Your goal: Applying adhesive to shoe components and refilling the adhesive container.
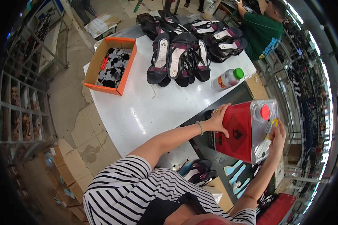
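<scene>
A red and silver metal can (236,131) with a red screw cap (264,111) is tilted on its side between my two hands, over the dark surface right of the white table. My left hand (219,119) presses against its red side, thumb and fingers spread around it. My right hand (277,135) is closed on the yellow carrying handle (272,129) at the can's top. The cap is on. Beyond the can, a clear plastic bottle (223,81) with a green cap stands on the white table (139,112).
Several black strappy sandals (180,56) are grouped on the table's far side. An orange box (112,65) at left holds small dark and grey pieces. Blue-edged insoles (234,174) lie below the can. Another person in green (264,32) is at far right, near racks.
</scene>
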Motion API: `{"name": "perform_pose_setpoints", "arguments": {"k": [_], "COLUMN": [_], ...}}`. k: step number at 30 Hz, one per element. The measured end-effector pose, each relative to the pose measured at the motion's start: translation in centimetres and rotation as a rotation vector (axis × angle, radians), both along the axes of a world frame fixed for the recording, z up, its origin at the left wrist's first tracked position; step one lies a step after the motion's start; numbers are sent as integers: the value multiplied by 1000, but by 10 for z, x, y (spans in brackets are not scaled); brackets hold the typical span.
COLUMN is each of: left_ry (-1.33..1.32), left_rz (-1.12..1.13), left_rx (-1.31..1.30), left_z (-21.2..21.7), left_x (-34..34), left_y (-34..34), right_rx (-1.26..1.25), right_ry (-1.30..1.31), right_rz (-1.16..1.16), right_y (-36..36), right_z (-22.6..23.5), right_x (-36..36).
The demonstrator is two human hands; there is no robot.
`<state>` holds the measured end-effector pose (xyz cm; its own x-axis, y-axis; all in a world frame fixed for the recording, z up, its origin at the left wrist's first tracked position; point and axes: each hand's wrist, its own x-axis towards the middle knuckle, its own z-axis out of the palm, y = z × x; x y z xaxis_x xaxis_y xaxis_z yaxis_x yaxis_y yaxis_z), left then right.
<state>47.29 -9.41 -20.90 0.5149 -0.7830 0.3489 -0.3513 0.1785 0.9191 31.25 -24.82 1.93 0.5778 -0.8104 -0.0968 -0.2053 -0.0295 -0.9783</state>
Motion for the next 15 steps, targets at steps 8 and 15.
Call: {"name": "perform_pose_setpoints", "arguments": {"k": [8, 15], "left_ry": [120, 123], "left_rz": [163, 357], "left_rx": [-106, -91], "left_z": [0, 58], "left_x": [-42, -54], "left_y": [53, 158], "right_rx": [-293, -445], "right_ry": [122, 204], "right_rz": [97, 288], "right_y": [90, 185], "right_z": [34, 92], "right_x": [17, 36]}}
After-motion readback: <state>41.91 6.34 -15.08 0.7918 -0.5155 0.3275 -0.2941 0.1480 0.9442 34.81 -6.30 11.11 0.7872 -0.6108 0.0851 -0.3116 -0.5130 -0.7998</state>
